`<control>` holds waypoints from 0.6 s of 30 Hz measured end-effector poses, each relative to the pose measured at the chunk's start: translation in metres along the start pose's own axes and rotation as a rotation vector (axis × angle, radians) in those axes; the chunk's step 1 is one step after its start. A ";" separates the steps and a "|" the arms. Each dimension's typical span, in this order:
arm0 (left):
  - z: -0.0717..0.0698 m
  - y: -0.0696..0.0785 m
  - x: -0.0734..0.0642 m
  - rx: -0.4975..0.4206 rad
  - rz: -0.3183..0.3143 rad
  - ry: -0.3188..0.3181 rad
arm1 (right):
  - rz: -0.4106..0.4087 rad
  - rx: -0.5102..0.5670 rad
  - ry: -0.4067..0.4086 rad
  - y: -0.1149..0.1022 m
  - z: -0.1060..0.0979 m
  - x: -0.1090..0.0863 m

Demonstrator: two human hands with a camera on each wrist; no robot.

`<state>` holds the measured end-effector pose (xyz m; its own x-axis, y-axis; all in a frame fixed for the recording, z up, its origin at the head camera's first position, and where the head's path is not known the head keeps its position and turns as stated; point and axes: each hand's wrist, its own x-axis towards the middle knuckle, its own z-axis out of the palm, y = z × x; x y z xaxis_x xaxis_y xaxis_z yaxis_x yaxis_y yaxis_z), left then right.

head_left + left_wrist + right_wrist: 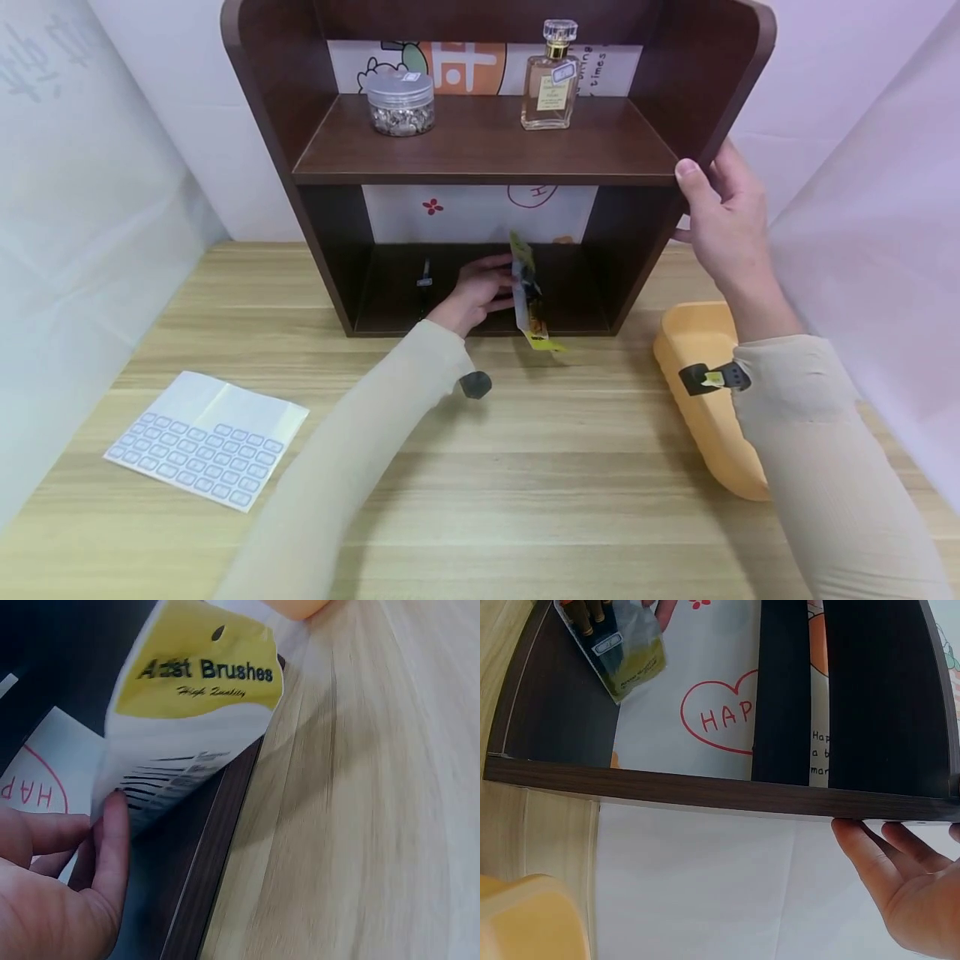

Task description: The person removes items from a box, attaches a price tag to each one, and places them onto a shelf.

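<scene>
My left hand (477,292) reaches into the lower compartment of a dark brown shelf (487,178) and pinches a packet of artist brushes (521,302) by its edge. The packet stands nearly upright, edge-on to the head view. Its yellow and white card back, printed "Artist Brushes" (206,671), faces the left wrist camera. Brush handles and a small sticker show through the clear front (606,645) in the right wrist view. With the thumb at the front edge and fingers behind, my right hand (727,218) grips the shelf's right side panel.
On the upper shelf stand a clear lidded jar (402,104) and a perfume bottle (550,83). A thin dark item with a label (425,282) lies in the lower compartment. A sticker sheet (202,437) lies at left; a yellow-orange bin (693,321) sits under the right forearm.
</scene>
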<state>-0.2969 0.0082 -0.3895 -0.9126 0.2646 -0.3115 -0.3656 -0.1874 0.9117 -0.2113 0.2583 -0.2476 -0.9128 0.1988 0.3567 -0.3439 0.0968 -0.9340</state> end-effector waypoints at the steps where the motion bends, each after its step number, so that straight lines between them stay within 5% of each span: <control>1: -0.003 0.001 -0.002 0.003 -0.008 -0.007 | -0.003 0.003 0.001 0.000 0.000 0.000; 18: -0.037 0.010 -0.030 0.058 -0.082 -0.107 | 0.041 -0.010 0.009 -0.002 0.000 0.000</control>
<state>-0.2801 -0.0362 -0.3811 -0.8541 0.3770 -0.3584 -0.4244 -0.1069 0.8991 -0.2099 0.2585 -0.2456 -0.9240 0.2120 0.3184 -0.3040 0.0982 -0.9476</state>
